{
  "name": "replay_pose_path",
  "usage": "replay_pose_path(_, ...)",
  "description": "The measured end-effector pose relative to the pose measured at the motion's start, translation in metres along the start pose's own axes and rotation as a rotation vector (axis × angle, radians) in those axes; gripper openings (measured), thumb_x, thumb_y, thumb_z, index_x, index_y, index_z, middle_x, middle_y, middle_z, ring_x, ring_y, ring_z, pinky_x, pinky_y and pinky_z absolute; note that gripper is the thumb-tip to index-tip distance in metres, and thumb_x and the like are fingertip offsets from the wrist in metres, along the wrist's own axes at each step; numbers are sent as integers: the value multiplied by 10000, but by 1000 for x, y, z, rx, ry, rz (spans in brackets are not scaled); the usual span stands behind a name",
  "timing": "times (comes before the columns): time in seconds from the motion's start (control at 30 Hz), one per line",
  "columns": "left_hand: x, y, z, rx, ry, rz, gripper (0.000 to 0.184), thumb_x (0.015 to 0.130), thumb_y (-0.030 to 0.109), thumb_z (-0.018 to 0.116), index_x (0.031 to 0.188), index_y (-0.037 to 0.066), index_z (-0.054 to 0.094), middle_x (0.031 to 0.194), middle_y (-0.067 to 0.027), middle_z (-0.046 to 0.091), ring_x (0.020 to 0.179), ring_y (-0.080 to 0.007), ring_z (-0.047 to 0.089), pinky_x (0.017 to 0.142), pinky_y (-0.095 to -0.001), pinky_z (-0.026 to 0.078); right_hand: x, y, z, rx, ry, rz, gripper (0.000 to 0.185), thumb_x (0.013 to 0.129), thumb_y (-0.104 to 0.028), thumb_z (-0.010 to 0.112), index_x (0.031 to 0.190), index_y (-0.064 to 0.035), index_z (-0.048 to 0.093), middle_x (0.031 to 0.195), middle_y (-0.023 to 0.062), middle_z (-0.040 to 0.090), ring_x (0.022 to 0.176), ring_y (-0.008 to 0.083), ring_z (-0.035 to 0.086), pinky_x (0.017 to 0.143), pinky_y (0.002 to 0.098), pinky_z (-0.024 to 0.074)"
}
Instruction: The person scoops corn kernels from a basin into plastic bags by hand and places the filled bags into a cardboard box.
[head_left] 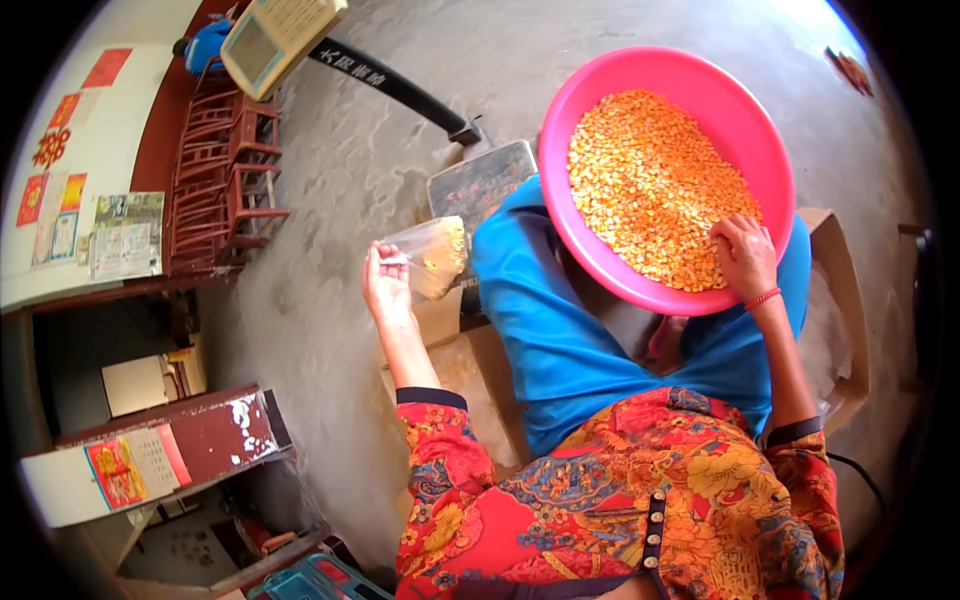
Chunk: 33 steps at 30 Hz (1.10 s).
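Observation:
A large pink basin (775,160) rests on my lap, partly filled with orange-yellow corn kernels (650,180). My right hand (745,258), with a red band at its wrist, lies at the basin's near right edge with curled fingers touching the kernels; what they hold, if anything, is hidden. Out to the left, my left hand (388,278) is closed on the gathered neck of a clear plastic bag (432,255). Pale yellow contents show at the bag's far end, which hangs beside my knee near the scale platform (480,180).
Open cardboard boxes stand by my left leg (465,385) and right leg (848,310). The scale's post and display (272,45) rise at the upper left. Stacked red-brown stools (225,180) line the wall, with a person in blue (207,45) beyond.

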<state>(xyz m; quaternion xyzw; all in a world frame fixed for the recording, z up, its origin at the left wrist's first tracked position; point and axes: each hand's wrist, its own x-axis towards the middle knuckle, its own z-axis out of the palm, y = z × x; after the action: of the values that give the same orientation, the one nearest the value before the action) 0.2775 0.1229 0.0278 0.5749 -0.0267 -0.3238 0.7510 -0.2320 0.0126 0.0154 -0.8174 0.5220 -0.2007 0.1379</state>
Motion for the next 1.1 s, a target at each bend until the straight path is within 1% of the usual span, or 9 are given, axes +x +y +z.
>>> replay_pose_path(0.07, -18, 31, 14, 58, -133, 146, 223, 864, 188, 612, 1060, 84, 599, 892, -19, 605, 878, -147, 567, 805, -321, 448, -1, 1, 1, -10, -8, -1, 33, 765, -96, 551, 769, -104, 583, 784, 59, 570, 839, 258, 552, 744, 382, 420)
replay_pose_path(0.13, -33, 60, 21, 49, -165, 231, 223, 862, 126, 603, 1079, 76, 599, 901, -19, 608, 874, -144, 569, 779, -313, 459, -1, 1, 1, -10, -6, -32, 37, 761, -92, 548, 767, -104, 582, 783, 58, 571, 836, 257, 552, 737, 380, 420)
replay_pose_path(0.27, -78, 106, 45, 122, -326, 317, 262, 869, 25, 556, 1128, 55, 585, 929, -26, 612, 783, -90, 557, 683, -242, 466, -2, 1, 0, -22, 18, -28, 56, 747, -77, 537, 767, -103, 582, 784, 54, 569, 844, 254, 549, 736, 380, 416)
replay_pose_path(0.3, -90, 114, 56, 130, -385, 338, 283, 872, 20, 551, 1153, 45, 571, 942, -26, 604, 727, -70, 534, 659, -224, 458, -2, 1, 0, -20, 14, -20, 56, 747, -78, 536, 765, -104, 582, 790, 54, 570, 851, 253, 547, 739, 382, 415)
replay_pose_path(0.53, -140, 143, 128, 45, -679, 459, 311, 888, 28, 538, 1199, 22, 522, 948, -30, 588, 653, -57, 478, 567, -206, 411, -4, 6, 4, -13, 37, -26, 44, 755, -88, 540, 759, -105, 581, 802, 55, 567, 862, 252, 542, 765, 385, 409)
replay_pose_path(0.73, -188, 111, 180, -36, -862, 374, 338, 917, 95, 514, 1243, 17, 479, 937, -51, 596, 649, -65, 476, 534, -193, 402, -6, 7, 1, -26, 55, -13, 46, 765, -84, 534, 766, -98, 578, 807, 61, 568, 870, 256, 544, 777, 381, 408)
replay_pose_path(0.93, -209, 55, 227, -47, -1085, 249, 315, 939, 156, 487, 1217, 11, 517, 972, -89, 626, 717, -108, 541, 626, -255, 454, -5, 6, 3, -18, 25, -3, 56, 764, -87, 534, 768, -102, 588, 815, 63, 572, 878, 257, 544, 765, 377, 409)
replay_pose_path(1.03, -204, 37, 236, 28, -1067, 249, 285, 940, 155, 482, 1171, 8, 560, 967, -99, 625, 745, -143, 567, 684, -307, 498, -6, 7, 0, -18, 53, -12, 41, 753, -87, 554, 770, -102, 589, 822, 64, 576, 870, 259, 546, 759, 386, 410)
replay_pose_path(1.1, -203, 40, 227, 25, -1016, 225, 279, 941, 156, 483, 1163, 6, 560, 948, -89, 628, 730, -131, 573, 681, -291, 494, -7, 6, 2, -27, 76, -18, 45, 743, -84, 567, 777, -101, 590, 838, 65, 581, 878, 262, 547, 759, 393, 411)
